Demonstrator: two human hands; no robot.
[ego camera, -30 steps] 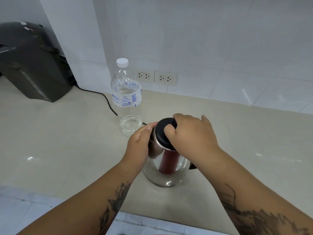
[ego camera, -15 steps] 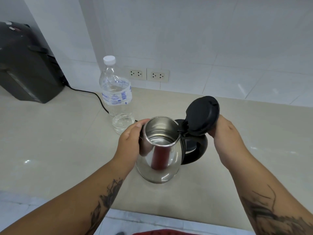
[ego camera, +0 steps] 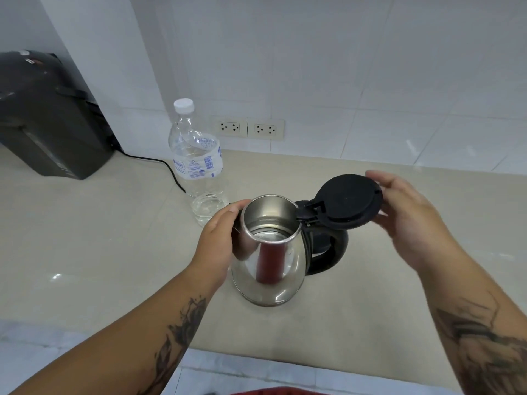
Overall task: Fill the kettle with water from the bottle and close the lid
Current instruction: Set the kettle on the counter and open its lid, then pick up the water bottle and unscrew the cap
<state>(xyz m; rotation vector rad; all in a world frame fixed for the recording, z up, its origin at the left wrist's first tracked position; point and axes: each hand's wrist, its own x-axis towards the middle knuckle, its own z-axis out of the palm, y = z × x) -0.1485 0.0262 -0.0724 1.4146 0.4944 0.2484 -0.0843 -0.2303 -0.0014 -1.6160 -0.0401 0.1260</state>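
A shiny steel kettle point(ego camera: 271, 269) with a black handle stands on the beige counter point(ego camera: 99, 238). Its black hinged lid point(ego camera: 348, 203) is swung up and back, leaving the mouth uncovered. My left hand point(ego camera: 219, 240) grips the kettle's neck on the left side. Behind the raised lid is my right hand point(ego camera: 407, 218), fingertips touching its far edge. A clear plastic water bottle point(ego camera: 196, 163) with a white cap on stands upright just behind and left of the kettle.
A black appliance point(ego camera: 48, 115) sits at the far left against the wall, with a black cord point(ego camera: 159, 163) running across the counter toward the bottle. Two wall sockets point(ego camera: 248, 128) are behind the bottle. The counter's front edge lies near my forearms.
The lid was shut under my right hand a second ago; it has been swung up and back on its hinge. My left hand has stayed on the kettle's neck.
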